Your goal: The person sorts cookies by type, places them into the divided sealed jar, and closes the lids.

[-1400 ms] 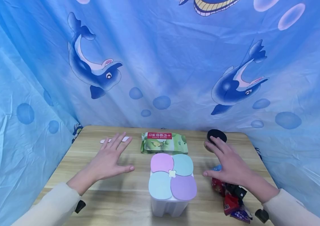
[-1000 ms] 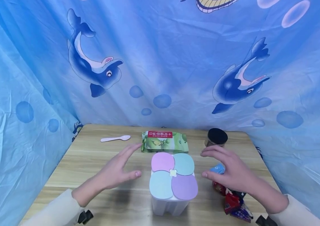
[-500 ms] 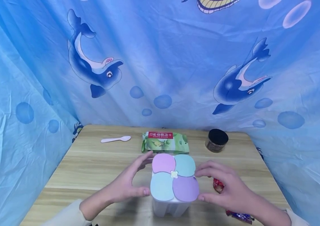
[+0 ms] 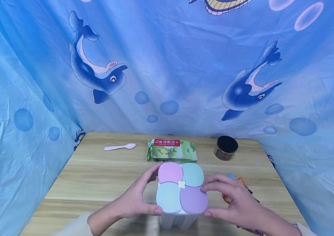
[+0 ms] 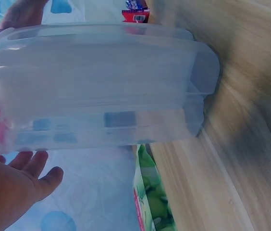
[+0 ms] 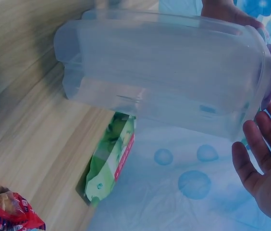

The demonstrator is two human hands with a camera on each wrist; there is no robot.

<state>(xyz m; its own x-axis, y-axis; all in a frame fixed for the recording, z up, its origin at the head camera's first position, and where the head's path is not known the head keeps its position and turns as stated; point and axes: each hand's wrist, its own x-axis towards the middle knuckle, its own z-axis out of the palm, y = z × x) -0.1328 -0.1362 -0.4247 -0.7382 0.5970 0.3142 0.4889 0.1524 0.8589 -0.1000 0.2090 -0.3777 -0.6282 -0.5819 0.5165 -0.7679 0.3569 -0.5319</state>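
Note:
A tall translucent plastic storage canister stands on the wooden table, its lid made of four petal-shaped flaps in pink, green, pale blue and purple. My left hand grips the lid's left side, thumb at the near corner and fingers round the far one. On the other side my right hand has its thumb at the near right corner and its fingertips on the edge of the purple flap. Through the canister's wall, no contents show in the wrist views.
Behind the canister lies a green snack packet with a red label. A white spoon is at the back left, a black-lidded jar at the back right. Several wrapped snacks lie right, partly behind my right hand. A blue dolphin curtain encloses the table.
Both hands have come down and inward from being spread apart over the table, and now hold the canister's lid from either side. The canister has barely moved.

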